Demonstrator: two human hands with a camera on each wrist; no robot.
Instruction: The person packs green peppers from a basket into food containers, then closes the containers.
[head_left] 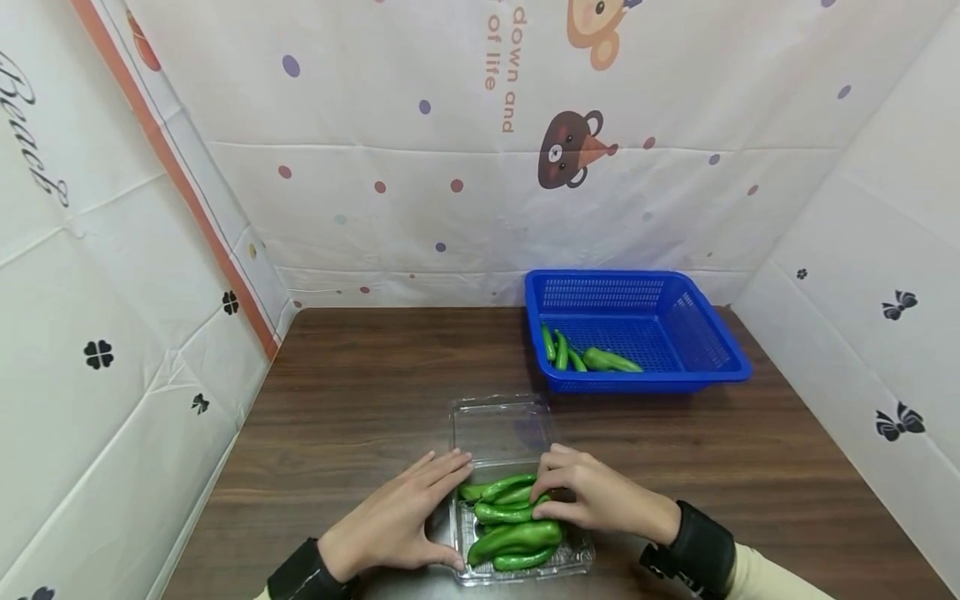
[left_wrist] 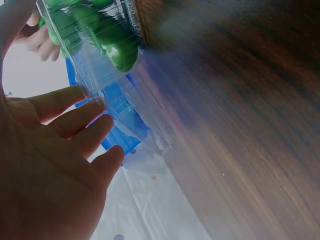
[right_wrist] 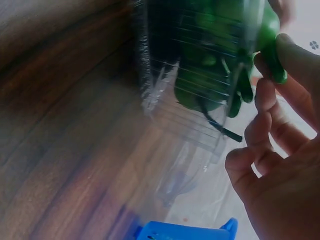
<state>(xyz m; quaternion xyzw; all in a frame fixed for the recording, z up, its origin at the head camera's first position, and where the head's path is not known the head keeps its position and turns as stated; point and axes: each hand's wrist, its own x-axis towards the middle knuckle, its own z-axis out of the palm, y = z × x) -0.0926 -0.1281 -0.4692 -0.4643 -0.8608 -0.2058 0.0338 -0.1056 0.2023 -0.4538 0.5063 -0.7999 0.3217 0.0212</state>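
A clear plastic clamshell box (head_left: 577,567) lies on the table with its lid (head_left: 501,429) folded back. Several green peppers (head_left: 517,540) are piled inside it. Against the box's left side rests my left hand (head_left: 401,521), its fingers extended and touching the clear wall, as the left wrist view also shows. Over the right part of the pile, my right hand (head_left: 596,493) pinches the end of a green pepper (right_wrist: 274,62) between thumb and finger. The rest of that pepper is partly hidden among the others.
A blue plastic basket (head_left: 720,373) stands at the back right of the wooden table (head_left: 360,375), with several green peppers (head_left: 609,360) along its near left side. Patterned white sheets (head_left: 360,217) enclose the table at the back and both sides.
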